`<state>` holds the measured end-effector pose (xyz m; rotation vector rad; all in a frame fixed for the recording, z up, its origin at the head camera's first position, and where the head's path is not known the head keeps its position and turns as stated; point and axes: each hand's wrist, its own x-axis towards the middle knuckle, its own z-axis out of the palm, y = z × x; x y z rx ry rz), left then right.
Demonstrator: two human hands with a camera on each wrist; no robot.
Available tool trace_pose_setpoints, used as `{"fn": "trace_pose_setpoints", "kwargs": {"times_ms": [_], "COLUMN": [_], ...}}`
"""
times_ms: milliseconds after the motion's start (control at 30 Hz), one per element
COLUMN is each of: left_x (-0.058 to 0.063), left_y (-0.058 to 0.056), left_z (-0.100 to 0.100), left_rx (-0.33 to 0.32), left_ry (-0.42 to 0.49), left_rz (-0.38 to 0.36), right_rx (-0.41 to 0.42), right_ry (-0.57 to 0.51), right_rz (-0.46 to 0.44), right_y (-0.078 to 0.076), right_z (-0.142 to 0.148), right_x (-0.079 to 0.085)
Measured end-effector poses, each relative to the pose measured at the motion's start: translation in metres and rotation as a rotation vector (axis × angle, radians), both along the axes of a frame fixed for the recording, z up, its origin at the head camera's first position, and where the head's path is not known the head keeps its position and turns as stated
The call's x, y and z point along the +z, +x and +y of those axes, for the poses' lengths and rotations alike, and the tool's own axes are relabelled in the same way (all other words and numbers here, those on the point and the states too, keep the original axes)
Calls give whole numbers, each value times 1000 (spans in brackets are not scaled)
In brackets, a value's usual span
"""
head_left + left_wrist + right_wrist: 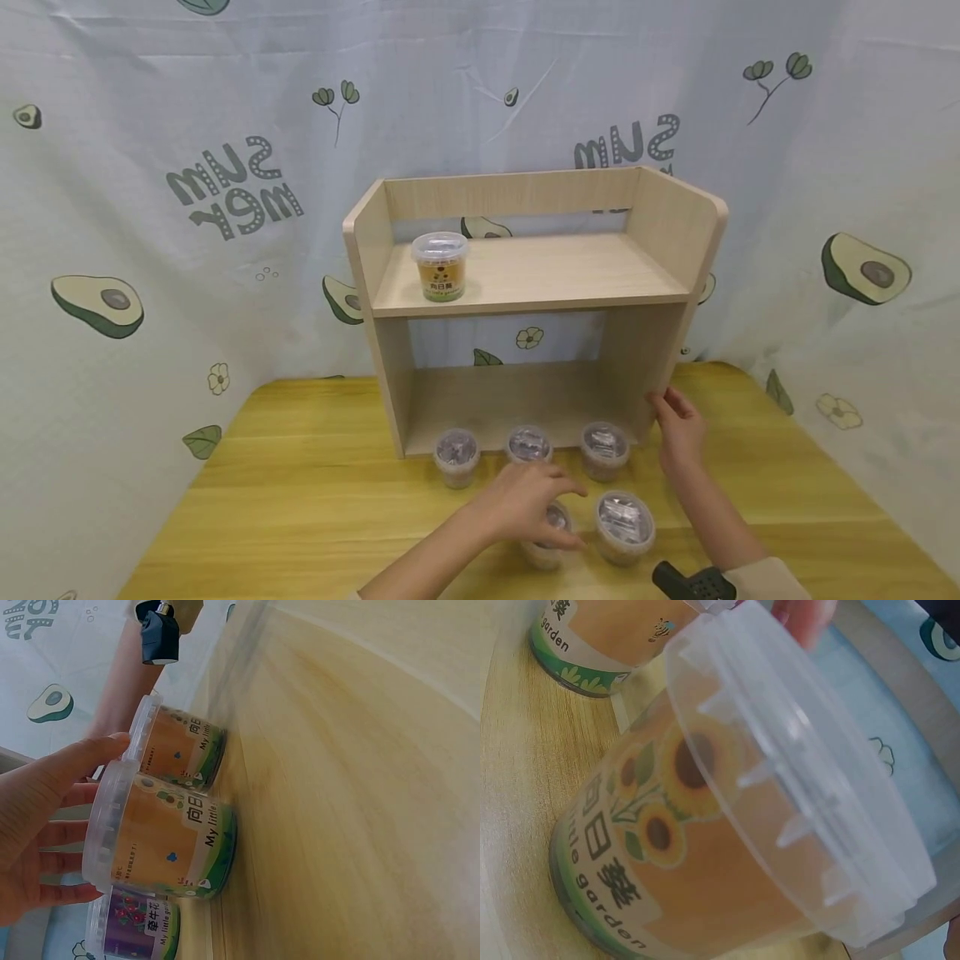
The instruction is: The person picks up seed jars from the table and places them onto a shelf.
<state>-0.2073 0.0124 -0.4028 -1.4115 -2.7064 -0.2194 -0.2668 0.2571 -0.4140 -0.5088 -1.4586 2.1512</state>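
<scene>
My left hand [525,504] reaches over a lidded plastic tub [542,557] near the front of the table, thumb and fingers spread about its lid. In the left wrist view the fingers and thumb of that hand [45,817] lie around the lid of an orange-labelled tub [169,836]; whether they touch it I cannot tell. My right hand [681,432] pinches the front edge of the right side panel of a pale wooden shelf [540,304]. Close to the right wrist camera stands a sunflower-labelled tub [682,847].
Beside the left hand's tub is another tub [624,527]. Three more, a left one [457,458], a middle one [528,443] and a right one [603,451], line the shelf's front. One tub [440,267] stands on the upper board. A printed curtain [225,100] hangs behind.
</scene>
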Motion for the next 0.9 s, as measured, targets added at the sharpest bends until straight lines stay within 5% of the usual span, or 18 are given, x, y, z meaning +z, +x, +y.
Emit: {"fn": "trace_pose_setpoints", "kwargs": {"times_ms": [500, 900], "left_x": [-2, -2], "left_y": [9, 6], "left_z": [-14, -16], "left_rx": [2, -26], "left_ry": [-30, -46], "left_rz": [-48, -63], "right_rx": [6, 17], "right_ry": [74, 95], "right_rz": [-91, -80], "right_y": [3, 2], "right_z": [1, 2], "right_x": [2, 4]}}
